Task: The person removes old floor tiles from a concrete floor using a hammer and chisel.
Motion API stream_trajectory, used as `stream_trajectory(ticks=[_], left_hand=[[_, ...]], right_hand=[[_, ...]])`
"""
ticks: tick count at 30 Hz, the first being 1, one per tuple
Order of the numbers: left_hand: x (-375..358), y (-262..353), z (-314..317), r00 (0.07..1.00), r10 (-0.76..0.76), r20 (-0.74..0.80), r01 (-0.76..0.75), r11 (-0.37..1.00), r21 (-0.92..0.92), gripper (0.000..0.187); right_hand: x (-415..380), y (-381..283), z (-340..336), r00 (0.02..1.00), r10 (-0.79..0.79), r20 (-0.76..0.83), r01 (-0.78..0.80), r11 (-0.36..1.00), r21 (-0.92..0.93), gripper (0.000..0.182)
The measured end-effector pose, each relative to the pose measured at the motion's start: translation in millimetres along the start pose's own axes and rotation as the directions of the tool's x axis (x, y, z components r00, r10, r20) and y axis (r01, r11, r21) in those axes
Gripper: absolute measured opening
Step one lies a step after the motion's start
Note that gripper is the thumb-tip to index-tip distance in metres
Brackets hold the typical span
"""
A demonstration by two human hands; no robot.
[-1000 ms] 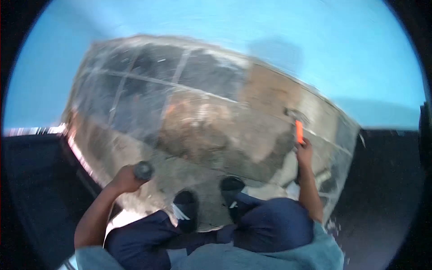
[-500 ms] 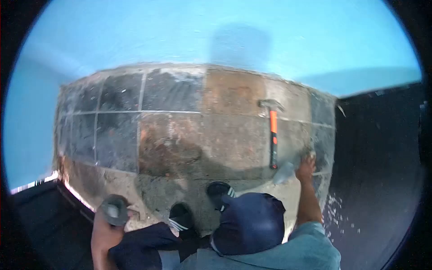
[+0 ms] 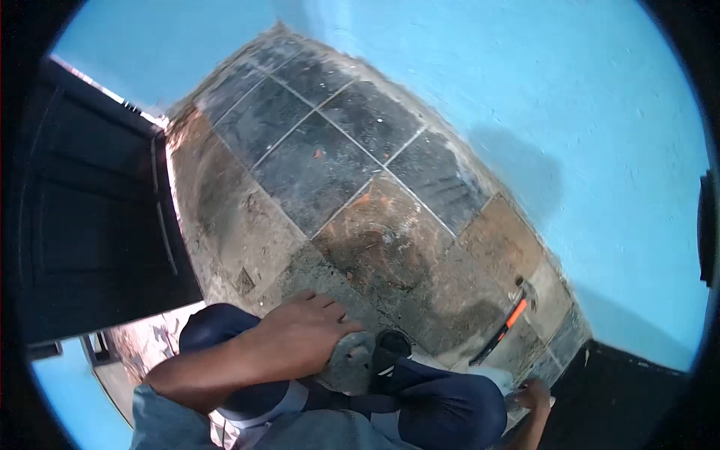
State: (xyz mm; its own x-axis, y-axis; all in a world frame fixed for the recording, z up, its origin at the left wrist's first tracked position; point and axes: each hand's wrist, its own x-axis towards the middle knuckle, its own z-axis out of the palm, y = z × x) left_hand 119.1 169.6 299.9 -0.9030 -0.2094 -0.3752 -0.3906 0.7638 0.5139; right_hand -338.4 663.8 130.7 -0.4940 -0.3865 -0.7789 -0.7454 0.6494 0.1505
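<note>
My left hand [image 3: 315,330] reaches across my left knee, its fingers curled over the edge of a thick grey rounded disc [image 3: 351,365]. The disc hangs low beside my black shoe [image 3: 393,346]; part of it is under the hand. At the lower right, my right hand [image 3: 534,394] is closed around a pale tool with a broad flat blade [image 3: 493,377], whose blade points left. A whitish end shows past the heel of that hand. Close by lies a hammer [image 3: 507,330] with a black and orange handle, its metal head toward the blue wall.
Dark tiles [image 3: 315,169] with light joints cover the far floor. Nearer, bare brownish and grey patches [image 3: 382,247] show loose crumbs. A blue wall [image 3: 600,150] borders the right, a black door [image 3: 97,195] the left. A dark panel [image 3: 622,405] stands at the lower right.
My view has swung round toward the left corner. My left hand has brought the grey disc from the left side in to the front of my knees. My right hand stays near the hammer.
</note>
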Motion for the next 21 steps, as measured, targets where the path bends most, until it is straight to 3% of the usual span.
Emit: stream_trajectory(ticks=[1,3,5,8,11,17,19,21], left_hand=[[0,1,2,1.000,0.021,-0.013,-0.020,0.999,0.043,0.039],[-1,6,6,0.998,0.056,-0.032,-0.053,0.995,0.083,0.036],[-3,10,9,0.995,0.083,-0.051,-0.079,0.994,0.069,0.032],[-14,18,8,0.994,0.109,-0.015,-0.108,0.994,0.013,0.027],[-27,29,9,0.992,0.056,0.115,-0.060,0.998,0.035,0.037],[-36,38,23,0.995,0.061,0.074,-0.067,0.995,0.077,0.028],[-32,39,26,0.997,0.064,0.044,-0.068,0.994,0.088,0.024],[-26,35,26,0.997,0.083,-0.004,-0.082,0.989,0.120,0.022]], right_hand=[[2,-3,-22,0.997,-0.062,-0.055,0.060,0.997,-0.040,0.032],[9,-66,-92,0.976,-0.102,-0.193,0.123,0.987,0.101,0.033],[28,-127,-129,0.871,-0.250,-0.422,0.312,0.947,0.082,0.036],[78,-203,-147,0.823,-0.364,-0.435,0.469,0.868,0.160,0.043],[132,-275,-121,0.736,-0.493,-0.464,0.639,0.731,0.238,0.052],[140,-404,-61,0.791,-0.498,-0.356,0.599,0.750,0.280,0.050],[132,-425,-46,0.595,-0.744,-0.304,0.779,0.627,-0.010,0.049],[106,-450,-61,0.440,-0.894,0.082,0.898,0.437,-0.048,0.048]])
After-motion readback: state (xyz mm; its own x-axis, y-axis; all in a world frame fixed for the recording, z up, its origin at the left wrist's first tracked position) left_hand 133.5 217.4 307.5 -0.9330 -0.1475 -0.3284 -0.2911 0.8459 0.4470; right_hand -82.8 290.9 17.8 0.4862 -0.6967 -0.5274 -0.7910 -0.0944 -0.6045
